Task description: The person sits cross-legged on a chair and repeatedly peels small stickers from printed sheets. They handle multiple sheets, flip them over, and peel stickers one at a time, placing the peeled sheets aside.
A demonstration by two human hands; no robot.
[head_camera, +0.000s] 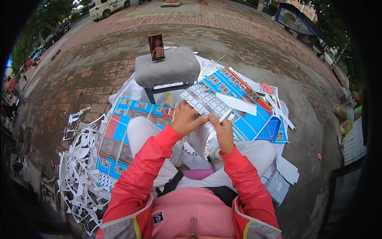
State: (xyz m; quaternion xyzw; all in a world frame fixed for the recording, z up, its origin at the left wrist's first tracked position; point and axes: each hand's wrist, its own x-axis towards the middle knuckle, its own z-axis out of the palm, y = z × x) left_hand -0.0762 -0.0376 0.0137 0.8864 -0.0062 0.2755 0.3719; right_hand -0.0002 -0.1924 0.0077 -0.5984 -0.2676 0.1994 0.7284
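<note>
Both my hands hold a sheet of silver-grey printed paper or card [210,101] with a tile-like pattern, bent and hanging down between my knees. My left hand [188,118] grips its left side, and some fingers are hidden behind it. My right hand [222,131] pinches the lower edge, the two thumbs close together. Blue printed card sheets with windows and doors lie at the left [122,134] and at the right [247,119], beyond my knees. A white strip [237,103] lies just right of the silver sheet.
A stool with a grey padded cover [167,70] stands ahead, bearing an upright smartphone [156,47]. White paper offcuts [83,170] are heaped at the left. A grey box [277,185] sits by my right knee. A dark blue folded piece [269,130] lies on the right sheets. Parked vehicles and people are far off.
</note>
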